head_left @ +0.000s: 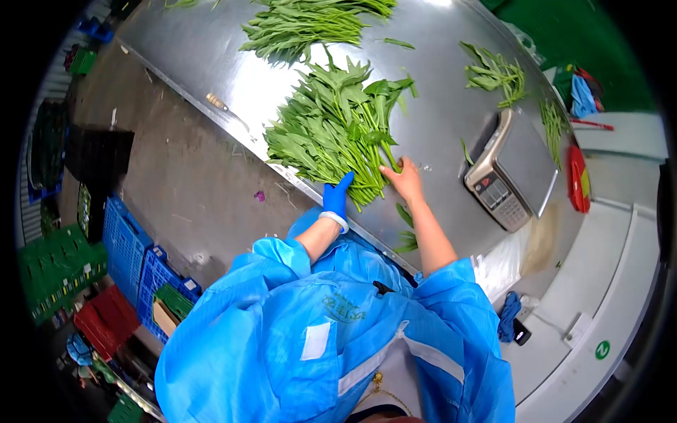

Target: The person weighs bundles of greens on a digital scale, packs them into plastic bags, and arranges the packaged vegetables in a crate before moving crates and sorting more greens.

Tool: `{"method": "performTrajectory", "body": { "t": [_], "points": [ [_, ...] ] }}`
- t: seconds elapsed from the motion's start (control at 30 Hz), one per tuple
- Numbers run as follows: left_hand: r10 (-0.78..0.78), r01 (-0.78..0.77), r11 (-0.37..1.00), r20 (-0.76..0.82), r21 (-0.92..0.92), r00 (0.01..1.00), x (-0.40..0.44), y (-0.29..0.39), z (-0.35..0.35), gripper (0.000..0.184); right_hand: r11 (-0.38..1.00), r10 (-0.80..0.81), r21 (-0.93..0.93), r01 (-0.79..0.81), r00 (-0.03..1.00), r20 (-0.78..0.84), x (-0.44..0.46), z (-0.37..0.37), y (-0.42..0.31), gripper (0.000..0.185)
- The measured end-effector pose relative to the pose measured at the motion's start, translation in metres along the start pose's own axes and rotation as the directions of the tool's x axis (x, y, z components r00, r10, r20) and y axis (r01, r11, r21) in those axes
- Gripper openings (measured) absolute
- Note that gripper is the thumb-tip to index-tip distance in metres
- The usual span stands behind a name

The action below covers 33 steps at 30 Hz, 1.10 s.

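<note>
A big bunch of water spinach (pixel 324 130) lies on the steel table in front of me, its leaves pointing away and its stems toward me. My left hand (pixel 337 199), in a blue glove, is closed around the left side of the stem ends, with the thumb on top and the other fingers hidden underneath. At the right edge of the bunch, my bare right hand (pixel 403 180) pinches a few stems between thumb and fingers. A few loose leaves (pixel 405 229) lie beside my right forearm.
Another pile of greens (pixel 310 25) lies at the far side of the steel table (pixel 437 70). To the right stand a weighing scale (pixel 511 173) and a smaller heap of greens (pixel 497 74). A wooden-handled tool (pixel 217 102) rests at the left edge. Crates (pixel 127 247) stand on the floor.
</note>
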<state>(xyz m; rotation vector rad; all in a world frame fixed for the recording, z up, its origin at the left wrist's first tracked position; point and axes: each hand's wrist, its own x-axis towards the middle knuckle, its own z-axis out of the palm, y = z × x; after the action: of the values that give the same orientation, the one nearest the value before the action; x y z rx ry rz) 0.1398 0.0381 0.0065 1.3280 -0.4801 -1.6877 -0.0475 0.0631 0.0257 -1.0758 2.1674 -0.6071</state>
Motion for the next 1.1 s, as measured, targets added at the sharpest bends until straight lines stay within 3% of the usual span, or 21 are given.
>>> {"method": "performTrajectory", "body": {
  "t": [0.03,0.07,0.13,0.2,0.3,0.33,0.4,0.47,0.53,0.6,0.63,0.77,0.87,0.97,1.1],
  "points": [
    [-0.043,0.044,0.998,0.039,-0.041,0.998,0.007,-0.002,0.004,0.043,0.980,0.124,0.140,-0.144,0.982,0.141,0.013,0.009,0.005,0.072],
    [-0.084,0.090,0.993,0.073,-0.082,0.994,0.011,0.000,0.009,0.047,0.914,0.051,0.377,-0.152,0.963,0.266,0.015,0.021,0.001,0.066],
    [-0.245,0.254,0.948,0.068,-0.194,0.967,0.003,0.021,0.027,0.048,0.844,0.011,0.469,-0.262,0.881,0.472,0.016,0.036,-0.006,0.060],
    [-0.188,0.197,0.967,0.072,-0.160,0.980,0.006,0.016,0.028,0.047,0.810,-0.014,0.486,-0.327,0.818,0.575,0.014,0.023,-0.032,0.049],
    [-0.127,0.131,0.991,0.100,-0.033,0.987,0.002,0.047,0.042,0.043,0.866,-0.205,0.498,-0.042,0.879,0.430,0.004,-0.021,-0.075,0.045],
    [-0.120,0.117,0.993,0.135,0.033,0.984,-0.009,0.067,0.050,0.043,0.930,-0.327,0.265,0.253,0.900,0.287,-0.004,-0.043,-0.094,0.045],
    [-0.079,0.049,0.988,0.211,0.147,0.974,-0.029,0.097,0.062,0.040,0.822,-0.194,0.569,-0.030,0.924,0.330,-0.020,-0.065,-0.097,0.045],
    [-0.179,0.214,0.970,0.261,-0.113,0.949,-0.032,0.102,0.069,0.038,0.561,-0.109,0.795,-0.231,0.931,0.348,-0.033,-0.081,-0.106,0.038],
    [-0.302,0.406,0.859,0.332,-0.312,0.894,-0.016,0.083,0.062,0.037,0.401,0.068,0.845,-0.354,0.931,0.358,-0.024,-0.071,-0.072,0.033],
    [-0.445,0.629,0.664,0.462,-0.405,0.767,0.021,0.032,0.029,0.038,0.236,0.230,0.840,-0.489,0.867,0.441,-0.011,-0.047,-0.013,0.026],
    [-0.497,0.721,0.545,0.528,-0.428,0.689,0.024,0.032,0.031,0.039,0.242,0.248,0.834,-0.496,0.863,0.441,-0.014,-0.041,-0.003,0.026],
    [-0.535,0.762,0.494,0.545,-0.418,0.646,0.021,0.020,0.037,0.039,0.195,0.215,0.826,-0.528,0.845,0.489,-0.021,-0.034,-0.002,0.030],
    [-0.460,0.611,0.743,0.456,-0.272,0.762,0.018,0.015,0.038,0.037,0.194,0.205,0.803,-0.564,0.824,0.529,-0.022,-0.040,-0.026,0.036],
    [-0.370,0.406,0.914,0.364,-0.023,0.854,0.010,0.018,0.054,0.041,0.362,0.159,0.769,-0.526,0.848,0.505,-0.020,-0.033,-0.029,0.037],
    [-0.383,0.399,0.917,0.283,0.002,0.879,0.013,0.022,0.056,0.043,0.414,0.192,0.772,-0.483,0.875,0.445,-0.020,-0.040,-0.040,0.034]
  ]
}}
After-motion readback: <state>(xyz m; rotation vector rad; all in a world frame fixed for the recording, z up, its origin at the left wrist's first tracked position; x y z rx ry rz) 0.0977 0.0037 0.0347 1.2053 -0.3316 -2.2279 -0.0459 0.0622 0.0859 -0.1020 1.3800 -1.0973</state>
